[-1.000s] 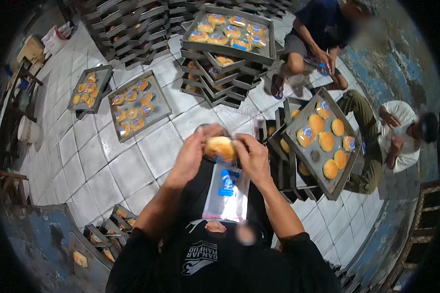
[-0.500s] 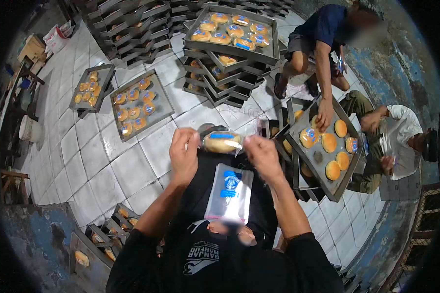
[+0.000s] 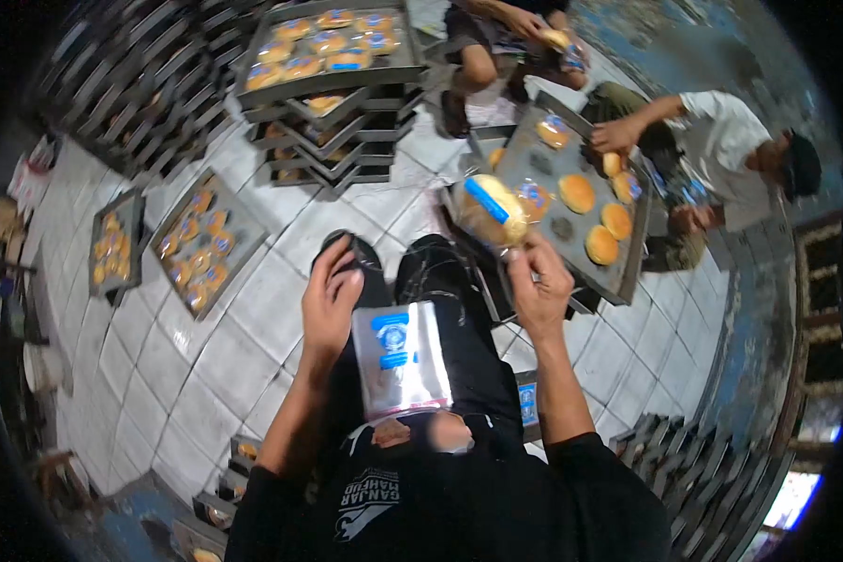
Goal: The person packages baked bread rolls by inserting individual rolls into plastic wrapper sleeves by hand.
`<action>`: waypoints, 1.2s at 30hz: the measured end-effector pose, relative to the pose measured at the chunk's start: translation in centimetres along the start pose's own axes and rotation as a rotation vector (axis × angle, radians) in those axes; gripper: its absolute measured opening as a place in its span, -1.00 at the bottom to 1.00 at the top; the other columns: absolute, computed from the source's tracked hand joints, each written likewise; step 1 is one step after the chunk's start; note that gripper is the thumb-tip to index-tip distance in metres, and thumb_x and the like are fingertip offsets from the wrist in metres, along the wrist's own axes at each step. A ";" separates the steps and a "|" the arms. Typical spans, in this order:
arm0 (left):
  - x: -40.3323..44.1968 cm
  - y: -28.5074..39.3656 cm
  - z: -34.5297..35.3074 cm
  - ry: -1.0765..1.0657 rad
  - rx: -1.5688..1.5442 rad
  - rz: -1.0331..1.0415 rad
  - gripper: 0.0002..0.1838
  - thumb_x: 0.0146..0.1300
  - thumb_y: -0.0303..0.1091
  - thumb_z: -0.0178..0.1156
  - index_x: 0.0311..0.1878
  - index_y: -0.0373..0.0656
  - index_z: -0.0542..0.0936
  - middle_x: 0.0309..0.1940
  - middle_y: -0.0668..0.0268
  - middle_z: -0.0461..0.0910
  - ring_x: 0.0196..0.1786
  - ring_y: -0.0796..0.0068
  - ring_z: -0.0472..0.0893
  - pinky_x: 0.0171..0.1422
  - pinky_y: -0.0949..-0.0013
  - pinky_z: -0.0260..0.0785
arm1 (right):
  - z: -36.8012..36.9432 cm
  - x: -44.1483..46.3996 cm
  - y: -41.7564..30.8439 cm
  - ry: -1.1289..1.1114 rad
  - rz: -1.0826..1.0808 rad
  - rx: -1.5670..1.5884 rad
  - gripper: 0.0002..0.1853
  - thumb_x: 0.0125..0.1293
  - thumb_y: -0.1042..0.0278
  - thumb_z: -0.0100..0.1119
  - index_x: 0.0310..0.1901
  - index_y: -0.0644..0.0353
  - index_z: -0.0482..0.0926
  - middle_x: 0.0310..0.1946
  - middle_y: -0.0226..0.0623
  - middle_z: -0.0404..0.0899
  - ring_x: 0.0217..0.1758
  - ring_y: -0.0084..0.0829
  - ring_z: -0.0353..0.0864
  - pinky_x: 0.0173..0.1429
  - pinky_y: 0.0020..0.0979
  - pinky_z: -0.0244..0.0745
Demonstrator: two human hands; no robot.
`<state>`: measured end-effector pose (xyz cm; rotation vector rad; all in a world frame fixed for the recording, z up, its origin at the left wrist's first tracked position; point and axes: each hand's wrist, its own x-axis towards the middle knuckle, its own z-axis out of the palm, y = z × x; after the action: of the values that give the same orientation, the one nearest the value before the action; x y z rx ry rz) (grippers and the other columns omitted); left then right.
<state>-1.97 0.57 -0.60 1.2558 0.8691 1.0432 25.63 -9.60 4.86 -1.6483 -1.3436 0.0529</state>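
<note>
though near tray edge (image 3: pixel 590 284), bun (image 3: pixel 493 212) aloft

has moved the wrapped bun (image 3: pixel 490 211) from above the lap out to the right, to the near part of the tray (image 3: pixel 564 251), holding it now by right hand (image 3: pixel 541 286) only. has let go with left hand (image 3: pixel 328 300). can now see the white-sleeved co-worker's hand (image 3: pixel 616 138) at the tray, instead of the dark-clothed co-worker's hand (image 3: pixel 525 21).
</note>
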 end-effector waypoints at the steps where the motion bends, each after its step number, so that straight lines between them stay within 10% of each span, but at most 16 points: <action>1: -1.2 0.2 -0.2 -0.028 0.206 0.073 -0.42 0.34 -0.47 0.27 0.42 -0.35 0.43 0.44 0.09 0.44 0.41 0.24 0.50 0.45 0.23 0.34 | -1.4 -0.1 2.0 0.088 -0.063 -0.135 -0.87 0.38 0.50 0.27 -0.32 0.34 0.57 0.09 0.02 0.68 -0.05 -0.10 0.76 -0.01 -0.26 0.62; 4: -4.8 0.5 -0.6 -0.153 0.923 0.352 -0.34 0.17 -0.49 0.38 0.39 -0.21 0.50 0.45 -0.05 0.40 0.51 -0.12 0.37 0.49 0.04 0.32 | -4.2 -1.5 4.1 0.126 -0.143 -0.808 -0.79 0.32 0.35 0.38 -0.16 0.29 0.61 0.08 0.03 0.67 0.05 0.07 0.68 0.13 -0.09 0.57; 8: -7.8 -1.4 -1.9 -0.202 1.137 0.567 -0.42 0.10 -0.47 0.46 0.25 0.01 0.65 0.49 0.05 0.39 0.53 -0.23 0.30 0.49 -0.11 0.30 | -1.5 -7.8 1.8 -0.503 0.335 -0.041 -0.51 0.29 0.27 0.41 0.20 0.27 0.53 0.12 0.02 0.61 0.20 0.10 0.57 0.30 -0.10 0.50; 12: -8.1 -1.3 -1.4 -0.261 1.017 0.819 -0.62 0.18 -0.44 0.45 0.10 -0.03 0.76 0.52 0.14 0.36 0.50 -0.16 0.34 0.49 -0.10 0.31 | 1.6 -6.5 -3.7 -0.411 -0.178 -0.010 -0.60 0.26 0.37 0.36 0.12 0.27 0.58 -0.01 -0.09 0.63 0.15 -0.01 0.61 0.34 -0.15 0.50; 17: -6.5 1.4 -1.1 -0.502 0.362 -0.411 -0.76 0.36 -0.48 0.30 0.00 -0.44 0.68 0.02 0.06 0.71 0.05 0.37 0.70 0.11 0.15 0.62 | 0.4 -2.5 0.6 -0.628 -0.431 0.337 -0.85 0.28 0.41 0.40 -0.15 0.19 0.66 -0.24 -0.22 0.63 -0.13 -0.18 0.67 -0.06 -0.22 0.58; 20: -5.3 2.0 -0.7 -0.385 0.064 -0.520 -0.85 0.42 -0.41 0.28 -0.16 -0.32 0.71 -0.41 0.16 0.74 -0.39 0.40 0.73 -0.22 0.33 0.62 | -4.3 2.7 9.6 -0.365 0.397 0.351 -0.73 0.44 0.23 0.29 0.03 0.22 0.66 -0.12 -0.29 0.67 -0.12 -0.42 0.68 0.00 -0.39 0.60; 25: -2.4 0.8 -1.4 0.001 -0.196 -0.351 -0.72 0.57 -0.23 0.13 -0.24 -0.24 0.59 -0.35 0.17 0.73 -0.35 0.41 0.74 -0.25 0.38 0.57 | -14.0 5.1 33.5 -0.133 0.709 -0.867 -0.33 0.33 -0.26 0.28 -0.08 0.40 0.70 -0.15 0.07 0.76 -0.07 -0.05 0.76 0.01 -0.07 0.56; 28: -2.2 0.3 -0.1 0.053 -0.206 -0.362 -0.66 0.62 -0.14 0.05 -0.16 -0.24 0.56 -0.31 0.13 0.73 -0.34 0.38 0.75 -0.22 0.39 0.58 | -14.1 2.9 34.6 -0.102 0.690 -0.607 -0.19 0.19 -0.37 0.35 -0.01 0.43 0.69 -0.11 0.08 0.76 -0.02 -0.01 0.77 0.05 -0.08 0.57; 36: -0.9 0.2 0.1 0.152 -0.399 -0.360 -0.67 0.61 -0.15 0.05 0.06 -0.27 0.53 -0.07 0.05 0.72 -0.05 0.25 0.76 -0.08 0.26 0.64 | -12.1 0.5 27.3 -0.178 0.794 -0.213 -0.36 0.18 0.20 0.55 0.21 0.34 0.51 -0.03 -0.18 0.71 -0.01 -0.40 0.69 0.07 -0.34 0.57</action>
<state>-2.23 -0.33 -0.44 0.6633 0.9077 0.9672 52.51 -14.69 -7.16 -2.3150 -0.7556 0.5484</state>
